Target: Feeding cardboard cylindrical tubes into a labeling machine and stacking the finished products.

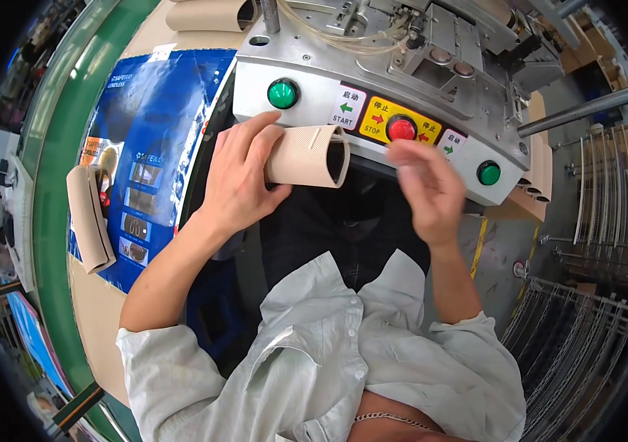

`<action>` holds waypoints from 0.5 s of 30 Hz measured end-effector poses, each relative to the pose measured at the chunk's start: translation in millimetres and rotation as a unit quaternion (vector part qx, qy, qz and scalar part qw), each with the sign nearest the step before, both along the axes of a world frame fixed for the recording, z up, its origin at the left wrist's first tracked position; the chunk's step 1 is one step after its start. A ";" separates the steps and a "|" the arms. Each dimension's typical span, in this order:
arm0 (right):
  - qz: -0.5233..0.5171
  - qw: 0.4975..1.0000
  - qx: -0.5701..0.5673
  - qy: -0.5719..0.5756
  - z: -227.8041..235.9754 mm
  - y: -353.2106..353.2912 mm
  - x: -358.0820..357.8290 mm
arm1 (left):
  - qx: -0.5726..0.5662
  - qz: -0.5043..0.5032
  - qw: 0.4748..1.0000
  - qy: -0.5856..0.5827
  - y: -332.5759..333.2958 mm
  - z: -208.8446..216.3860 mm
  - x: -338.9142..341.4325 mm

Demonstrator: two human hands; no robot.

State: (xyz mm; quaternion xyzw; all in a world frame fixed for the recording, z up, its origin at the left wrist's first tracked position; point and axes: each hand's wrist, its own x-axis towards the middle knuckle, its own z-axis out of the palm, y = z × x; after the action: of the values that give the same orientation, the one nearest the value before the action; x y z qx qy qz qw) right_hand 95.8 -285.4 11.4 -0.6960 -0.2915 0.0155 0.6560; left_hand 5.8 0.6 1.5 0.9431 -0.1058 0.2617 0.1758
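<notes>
My left hand (244, 173) is closed around one end of a short beige tube-shaped sleeve (303, 156). The sleeve has a finely textured outside and a dark hollow inside, with its open end toward the right. It is held in front of the machine's silver control panel (314, 77), below a green button (283, 93). Apart from the sleeve, my right hand (428, 193) is raised just below the red button (402, 128). Its fingers are slightly blurred and loosely extended, with nothing visible in them.
A metal machine bed (432, 51) with clamps and clear hoses lies behind the panel. A second green button (488, 173) is at the right. Beige pieces lie on blue printed cardboard (163, 110) at left and at the far left. Wire racks (579, 346) stand at right.
</notes>
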 end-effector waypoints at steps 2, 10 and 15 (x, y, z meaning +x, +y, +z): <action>0.029 0.995 0.004 0.097 -5.4 23.9 -10.6 | 0.004 -0.001 1.000 -0.024 -0.5 -1.0 -4.6; 0.000 0.993 -0.013 0.118 -19.3 72.0 -6.9 | 0.007 0.011 0.998 -0.055 -5.6 4.6 -7.2; 0.015 0.985 -0.032 0.171 -15.0 73.7 -1.3 | -0.008 0.025 0.999 -0.028 -5.7 2.2 -8.1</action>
State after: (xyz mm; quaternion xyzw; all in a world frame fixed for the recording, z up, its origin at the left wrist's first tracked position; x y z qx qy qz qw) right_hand 94.5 -211.7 -3.6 -0.6991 -0.1842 0.1534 0.6736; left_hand -2.3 -5.1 3.7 0.9364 -0.0850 0.2929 0.1737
